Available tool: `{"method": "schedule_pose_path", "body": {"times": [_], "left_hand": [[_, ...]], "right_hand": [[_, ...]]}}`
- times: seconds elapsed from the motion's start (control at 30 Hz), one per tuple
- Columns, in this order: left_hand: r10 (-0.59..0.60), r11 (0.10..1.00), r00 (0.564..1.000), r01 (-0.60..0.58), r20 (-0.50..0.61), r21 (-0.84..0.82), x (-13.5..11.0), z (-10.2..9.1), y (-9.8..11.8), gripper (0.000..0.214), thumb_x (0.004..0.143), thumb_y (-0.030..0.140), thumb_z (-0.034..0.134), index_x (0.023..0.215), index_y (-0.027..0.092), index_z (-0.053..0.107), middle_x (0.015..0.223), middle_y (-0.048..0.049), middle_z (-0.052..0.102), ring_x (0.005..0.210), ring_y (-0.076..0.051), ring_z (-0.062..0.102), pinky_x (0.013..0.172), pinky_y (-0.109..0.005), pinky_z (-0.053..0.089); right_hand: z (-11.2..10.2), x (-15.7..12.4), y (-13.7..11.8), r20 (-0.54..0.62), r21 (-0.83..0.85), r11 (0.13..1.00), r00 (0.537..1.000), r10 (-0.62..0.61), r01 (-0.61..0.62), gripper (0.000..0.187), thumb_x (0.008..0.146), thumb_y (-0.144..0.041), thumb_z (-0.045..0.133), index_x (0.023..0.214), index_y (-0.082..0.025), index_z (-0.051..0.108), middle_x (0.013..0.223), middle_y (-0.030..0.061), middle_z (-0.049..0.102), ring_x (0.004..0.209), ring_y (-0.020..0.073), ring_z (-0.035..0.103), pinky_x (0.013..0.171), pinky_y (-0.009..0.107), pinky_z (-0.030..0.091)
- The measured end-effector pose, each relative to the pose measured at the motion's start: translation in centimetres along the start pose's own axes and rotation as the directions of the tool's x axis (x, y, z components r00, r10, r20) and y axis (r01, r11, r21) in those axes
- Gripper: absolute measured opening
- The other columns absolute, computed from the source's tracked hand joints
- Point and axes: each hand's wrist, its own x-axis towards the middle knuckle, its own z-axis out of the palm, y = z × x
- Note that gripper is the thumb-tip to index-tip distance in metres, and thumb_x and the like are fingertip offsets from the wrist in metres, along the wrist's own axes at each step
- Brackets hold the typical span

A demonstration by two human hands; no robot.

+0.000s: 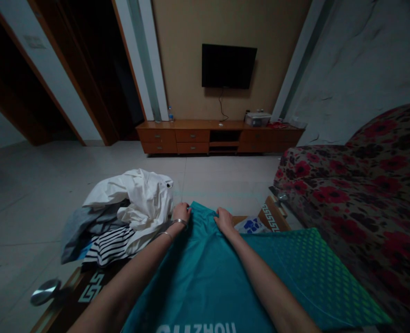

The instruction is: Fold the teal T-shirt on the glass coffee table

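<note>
A teal T-shirt [205,273] with white lettering near the bottom of the view lies spread out below me. One sleeve with a yellow-green pattern reaches out to the right. My left hand [182,213], with bangles at the wrist, is closed on the shirt's far left corner. At the far right corner, my right hand [224,221] pinches the cloth. The fabric between the two hands is slightly creased. Just left of my left hand is a heap of clothes with a white garment [139,194] on top and a black-and-white striped one [109,245] below.
A brown table [83,296] with a white key pattern shows under the clothes. Behind the shirt lies a plastic bag with blue marks [251,225]. A flower-patterned sofa [357,194] stands at right. Across the tiled floor is a low wooden cabinet [191,136] below a television [228,66].
</note>
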Motion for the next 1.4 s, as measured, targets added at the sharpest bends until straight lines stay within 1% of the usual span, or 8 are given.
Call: {"method": "schedule_pose_path", "body": {"times": [0.17, 0.53, 0.73, 0.93, 1.1, 1.2, 1.3, 1.4], "left_hand": [[-0.067, 0.998, 0.998, 0.066, 0.02, 0.01, 3.5, 2.0, 1.2, 0.024, 0.083, 0.032, 0.058, 0.096, 0.014, 0.068, 0.102, -0.0141, 0.066, 0.093, -0.024, 0.06, 0.076, -0.03, 0.043], [-0.04, 0.999, 0.996, 0.038, -0.083, -0.016, 5.0, 2.7, 1.2, 0.02, 0.088, 0.03, 0.049, 0.097, 0.019, 0.064, 0.106, -0.0083, 0.062, 0.104, -0.022, 0.054, 0.085, -0.032, 0.04], [-0.06, 0.998, 0.995, 0.059, -0.085, -0.015, 5.3, 4.2, 1.4, 0.018, 0.087, 0.027, 0.05, 0.096, 0.019, 0.064, 0.104, -0.0103, 0.061, 0.102, -0.024, 0.054, 0.084, -0.034, 0.042], [-0.043, 0.999, 0.996, 0.041, -0.081, -0.024, 5.0, 3.1, 1.4, 0.04, 0.088, 0.036, 0.051, 0.119, 0.011, 0.053, 0.114, -0.0167, 0.059, 0.108, -0.027, 0.054, 0.09, -0.038, 0.044], [0.211, 0.977, 0.976, -0.212, -0.061, -0.017, -1.4, -0.1, -0.8, 0.045, 0.091, 0.031, 0.048, 0.132, 0.012, 0.045, 0.136, -0.0138, 0.048, 0.127, -0.021, 0.043, 0.107, -0.033, 0.034], [0.493, 0.867, 0.87, -0.491, -0.01, 0.089, -8.1, -1.4, -3.1, 0.06, 0.091, 0.042, 0.046, 0.144, 0.017, 0.032, 0.151, -0.0112, 0.031, 0.139, -0.025, 0.026, 0.113, -0.042, 0.024], [0.571, 0.8, 0.817, -0.576, 0.081, 0.168, -13.1, -1.7, -5.4, 0.069, 0.089, 0.054, 0.042, 0.148, 0.023, 0.025, 0.154, -0.0089, 0.025, 0.142, -0.026, 0.021, 0.113, -0.047, 0.021], [0.58, 0.782, 0.806, -0.591, 0.118, 0.199, -15.0, -1.0, -7.2, 0.07, 0.088, 0.06, 0.039, 0.148, 0.026, 0.026, 0.154, -0.007, 0.025, 0.141, -0.026, 0.024, 0.111, -0.047, 0.022]], "right_hand": [[0.8, 0.7, 0.4, -0.034, 0.116, 0.993, 0.999, 0.042, -0.037, 0.026, 0.081, -0.033, 0.061, 0.104, -0.023, 0.06, 0.103, 0.0052, 0.068, 0.094, 0.0176, 0.061, 0.074, 0.024, 0.04], [1.5, 2.2, 1.2, -0.001, 0.235, 0.964, 0.992, 0.126, -0.122, 0.025, 0.079, -0.018, 0.057, 0.101, -0.025, 0.063, 0.101, 0.0017, 0.069, 0.093, 0.0155, 0.062, 0.073, 0.022, 0.042], [2.1, 2.1, 0.9, -0.154, 0.118, 0.992, 0.985, 0.073, -0.055, 0.022, 0.081, -0.021, 0.06, 0.103, -0.022, 0.064, 0.105, 0.0078, 0.063, 0.096, 0.0188, 0.059, 0.079, 0.026, 0.042], [-0.2, 0.8, 2.6, -0.281, 0.26, 0.966, 0.957, 0.073, 0.003, 0.03, 0.088, -0.026, 0.052, 0.114, -0.015, 0.061, 0.109, 0.0125, 0.059, 0.098, 0.0203, 0.058, 0.084, 0.029, 0.044], [-3.1, -4.3, 6.2, -0.245, 0.13, 0.939, 0.928, -0.281, 0.319, 0.032, 0.088, -0.014, 0.042, 0.112, -0.02, 0.063, 0.11, 0.0094, 0.062, 0.103, 0.0204, 0.056, 0.091, 0.033, 0.042], [-4.2, -7.6, 9.8, -0.179, 0.03, 0.897, 0.885, -0.429, 0.441, 0.032, 0.089, -0.018, 0.045, 0.115, -0.023, 0.063, 0.117, 0.0088, 0.062, 0.11, 0.0222, 0.055, 0.095, 0.039, 0.041], [-5.1, -10.0, 14.3, -0.198, -0.051, 0.89, 0.869, -0.454, 0.454, 0.032, 0.091, -0.027, 0.046, 0.119, -0.024, 0.062, 0.124, 0.008, 0.06, 0.118, 0.0236, 0.052, 0.101, 0.043, 0.038], [-5.9, -11.6, 18.4, -0.223, -0.116, 0.921, 0.894, -0.388, 0.371, 0.035, 0.094, -0.031, 0.043, 0.123, -0.023, 0.06, 0.129, 0.0079, 0.058, 0.124, 0.0233, 0.048, 0.104, 0.044, 0.036]]}}
